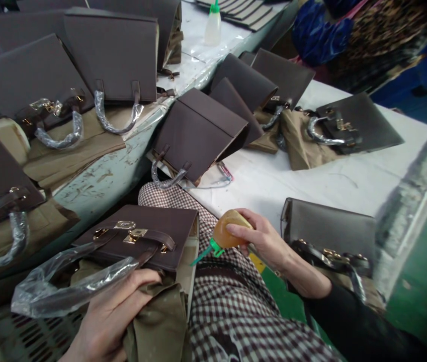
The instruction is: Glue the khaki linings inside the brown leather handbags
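Note:
On my lap lies a dark brown handbag (168,221) with gold metal fittings and a handle (66,291) wrapped in clear plastic. My left hand (111,311) grips the bag's olive-brown lining cloth (156,322) just below the handle, fingers closed over it. In my right hand (258,234) is a squeeze bottle (230,229) of amber liquid, tilted down to the left. Its green nozzle tip (201,255) points at the bag's open side edge, close to it; I cannot tell whether they touch.
More handbags (201,130) stand and lie on the white table (258,186) and on the left bench (96,186). A second bottle (212,27) with a green cap stands at the back. Another person's blue sleeve (319,32) shows at upper right. A plastic crate (28,332) sits lower left.

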